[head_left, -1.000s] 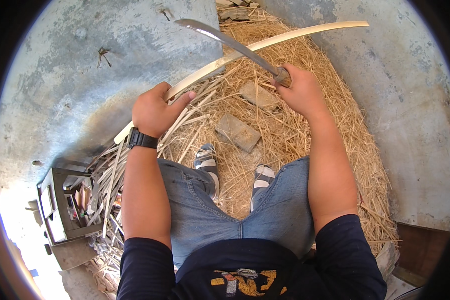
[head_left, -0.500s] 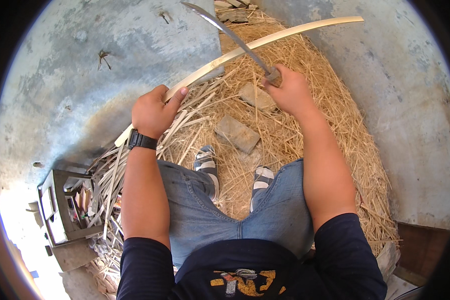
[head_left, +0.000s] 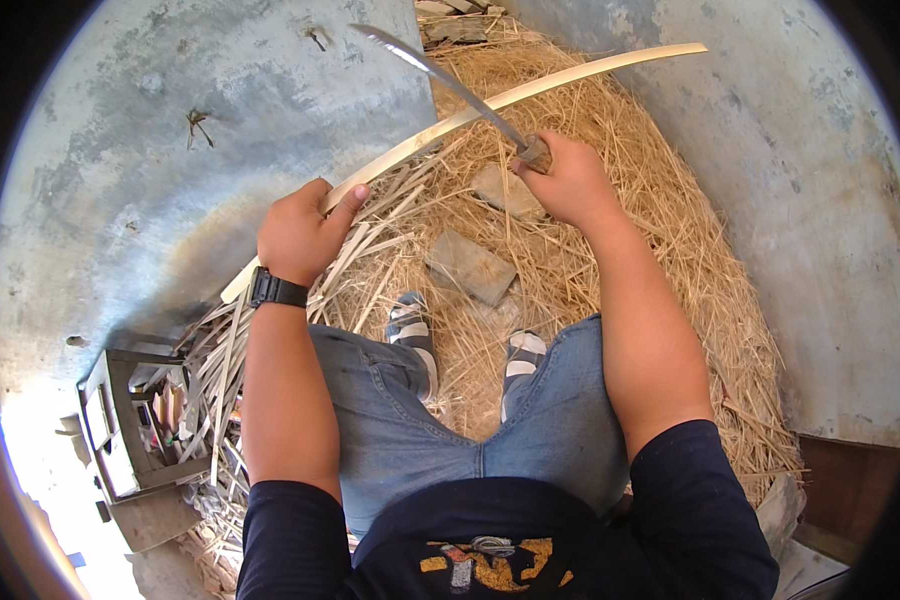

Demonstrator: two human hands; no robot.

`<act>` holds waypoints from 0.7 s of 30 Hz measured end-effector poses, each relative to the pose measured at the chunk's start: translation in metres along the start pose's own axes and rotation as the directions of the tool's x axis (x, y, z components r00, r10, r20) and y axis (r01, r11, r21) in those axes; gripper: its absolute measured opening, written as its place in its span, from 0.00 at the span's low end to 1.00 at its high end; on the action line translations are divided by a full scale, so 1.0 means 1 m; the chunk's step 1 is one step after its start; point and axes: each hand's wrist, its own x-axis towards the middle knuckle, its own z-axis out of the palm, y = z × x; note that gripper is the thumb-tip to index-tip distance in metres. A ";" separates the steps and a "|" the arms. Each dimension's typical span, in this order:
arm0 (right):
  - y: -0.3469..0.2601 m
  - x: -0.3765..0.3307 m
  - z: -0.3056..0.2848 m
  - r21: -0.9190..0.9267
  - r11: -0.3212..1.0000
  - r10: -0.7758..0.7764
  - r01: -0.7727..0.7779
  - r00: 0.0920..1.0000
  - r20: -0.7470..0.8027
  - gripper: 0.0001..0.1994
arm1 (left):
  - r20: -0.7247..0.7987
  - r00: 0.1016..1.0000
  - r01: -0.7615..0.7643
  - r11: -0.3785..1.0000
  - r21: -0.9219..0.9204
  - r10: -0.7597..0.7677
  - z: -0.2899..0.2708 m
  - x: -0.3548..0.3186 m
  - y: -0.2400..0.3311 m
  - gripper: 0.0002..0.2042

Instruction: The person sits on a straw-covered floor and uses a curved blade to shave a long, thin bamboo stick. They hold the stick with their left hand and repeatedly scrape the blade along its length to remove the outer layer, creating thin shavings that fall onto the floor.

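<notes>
My left hand [head_left: 300, 232] grips a long, pale, curved bamboo strip [head_left: 590, 72] near its lower end; the strip arcs up to the right across the straw. My right hand [head_left: 562, 180] is closed on the wooden handle of a long knife [head_left: 440, 72], whose metal blade points up and left and crosses over the strip. Under both hands lies a heap of straw-coloured shavings [head_left: 660, 200].
Two flat stone blocks [head_left: 470, 266] lie in the shavings ahead of my sandalled feet [head_left: 410, 325]. A bundle of split bamboo strips [head_left: 215, 360] lies at the left beside a small dark metal stand [head_left: 120, 420]. Grey concrete floor [head_left: 120, 150] surrounds the heap.
My right hand has drawn the knife along the strip toward my left hand, and the blade now points more steeply up and left. My left hand has hardly moved.
</notes>
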 end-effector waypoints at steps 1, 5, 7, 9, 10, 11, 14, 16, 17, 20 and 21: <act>-0.005 -0.002 -0.002 -0.014 1.000 -0.013 0.013 1.000 0.016 0.17 | 0.007 1.000 -0.016 1.000 -0.008 0.016 0.002 0.000 0.000 0.33; -0.016 -0.008 -0.004 -0.043 0.998 -0.044 0.047 0.997 0.071 0.19 | 0.073 0.996 -0.041 0.997 -0.072 0.046 0.004 -0.001 0.002 0.34; -0.017 -0.008 0.000 -0.020 0.997 -0.077 0.079 0.995 0.070 0.21 | 0.102 0.994 -0.036 0.996 -0.077 0.044 0.004 0.001 0.001 0.34; -0.013 -0.009 0.006 0.035 0.996 -0.084 0.082 0.995 0.055 0.22 | 0.132 0.990 -0.030 0.997 -0.077 0.040 0.004 0.000 0.001 0.34; -0.009 -0.010 0.011 0.081 0.994 -0.075 0.071 0.996 0.040 0.23 | 0.146 0.988 -0.028 0.997 -0.073 0.039 0.004 0.000 0.003 0.35; -0.011 -0.010 0.012 0.128 0.990 -0.068 0.064 0.997 0.028 0.23 | 0.159 0.987 -0.023 0.997 -0.068 0.033 0.004 0.000 0.003 0.35; -0.014 -0.012 0.007 0.389 0.919 -0.005 -0.059 0.987 0.160 0.23 | 0.183 0.983 -0.023 0.999 -0.039 0.030 0.004 0.000 0.002 0.36; -0.010 -0.009 0.008 0.490 0.865 0.011 -0.109 0.980 0.198 0.21 | 0.197 0.980 -0.015 0.999 -0.037 0.022 0.005 0.000 0.001 0.36; -0.007 -0.008 0.008 0.537 0.833 0.019 -0.135 0.976 0.217 0.21 | 0.205 0.979 -0.012 0.999 -0.037 0.020 0.006 0.000 0.001 0.36; -0.002 -0.005 0.011 0.597 0.790 0.029 -0.142 0.980 0.195 0.20 | 0.194 0.980 -0.036 0.997 -0.066 0.048 0.005 -0.001 0.003 0.31; -0.002 -0.006 0.011 0.614 0.776 0.034 -0.147 0.981 0.191 0.19 | 0.196 0.979 -0.035 0.995 -0.090 0.053 0.006 -0.002 0.002 0.31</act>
